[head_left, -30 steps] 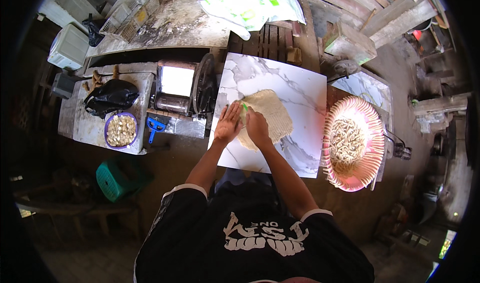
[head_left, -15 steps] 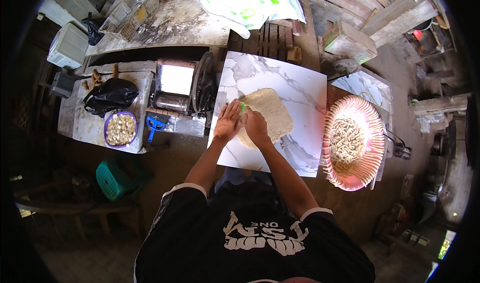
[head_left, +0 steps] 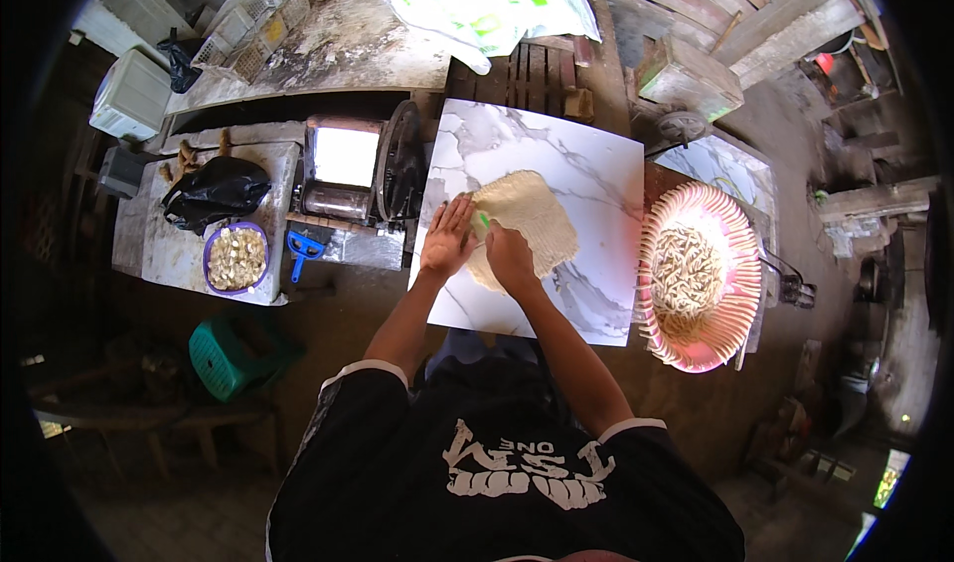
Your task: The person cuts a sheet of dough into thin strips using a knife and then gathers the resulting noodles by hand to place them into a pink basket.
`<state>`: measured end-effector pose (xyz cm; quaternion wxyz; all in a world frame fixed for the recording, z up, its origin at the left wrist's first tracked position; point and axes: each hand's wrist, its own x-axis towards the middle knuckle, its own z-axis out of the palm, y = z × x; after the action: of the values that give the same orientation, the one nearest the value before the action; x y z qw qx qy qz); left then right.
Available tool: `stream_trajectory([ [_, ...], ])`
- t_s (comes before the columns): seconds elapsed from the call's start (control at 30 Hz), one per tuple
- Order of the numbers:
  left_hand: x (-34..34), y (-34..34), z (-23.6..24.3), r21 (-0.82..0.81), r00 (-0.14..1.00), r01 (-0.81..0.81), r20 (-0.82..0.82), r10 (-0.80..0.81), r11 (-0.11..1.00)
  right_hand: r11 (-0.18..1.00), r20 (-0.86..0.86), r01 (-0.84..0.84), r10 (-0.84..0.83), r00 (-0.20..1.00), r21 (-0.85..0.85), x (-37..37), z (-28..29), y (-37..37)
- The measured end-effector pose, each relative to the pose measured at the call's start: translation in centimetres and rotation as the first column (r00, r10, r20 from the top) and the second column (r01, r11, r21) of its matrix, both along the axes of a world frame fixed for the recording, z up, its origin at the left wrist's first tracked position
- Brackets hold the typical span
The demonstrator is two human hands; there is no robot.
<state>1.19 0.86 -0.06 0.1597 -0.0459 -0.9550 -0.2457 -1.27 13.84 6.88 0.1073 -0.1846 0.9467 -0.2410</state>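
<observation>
My left hand (head_left: 447,236) lies flat with stretched fingers at the left edge of a pale, roughly square sheet of dough (head_left: 538,226). The dough rests on a white marble-patterned board (head_left: 581,155). Close beside it, my right hand (head_left: 511,258) grips a small green tool (head_left: 484,220) over the left part of the sheet; most of the tool is hidden by fingers.
At right stands a pink basket (head_left: 737,284) of pale strips. At left are a hand-cranked roller machine (head_left: 338,199), purple bowl (head_left: 256,276) of pale pieces, black bag (head_left: 214,189) and blue tool (head_left: 303,249). A white sack (head_left: 477,10) lies behind; a green stool (head_left: 219,358) stands below.
My right hand and the green tool have shifted slightly toward me along the dough. My left hand stays at the left edge. The whole view has moved a little.
</observation>
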Motion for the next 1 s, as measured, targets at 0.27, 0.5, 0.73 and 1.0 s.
stream_trajectory([
  [0.27,-0.2,-0.3,0.2,-0.022,1.000,-0.004,0.005,0.005,1.000,0.996,0.003,0.060,-0.060,0.998,0.061,0.9,-0.4,1.2],
  [0.5,-0.2,-0.8,0.0,-0.044,1.000,-0.016,0.016,0.016,0.999,0.988,0.116,0.019,-0.037,0.992,0.151,1.7,0.3,2.3],
  [0.73,0.0,-0.4,0.2,-0.030,0.999,-0.031,0.019,0.031,0.999,0.996,0.062,0.070,-0.073,0.995,0.059,2.3,0.7,2.9],
  [1.0,0.1,0.5,0.0,0.020,0.996,-0.089,0.024,0.089,0.996,0.992,0.015,0.074,-0.073,0.997,-0.106,2.1,1.7,3.3],
])
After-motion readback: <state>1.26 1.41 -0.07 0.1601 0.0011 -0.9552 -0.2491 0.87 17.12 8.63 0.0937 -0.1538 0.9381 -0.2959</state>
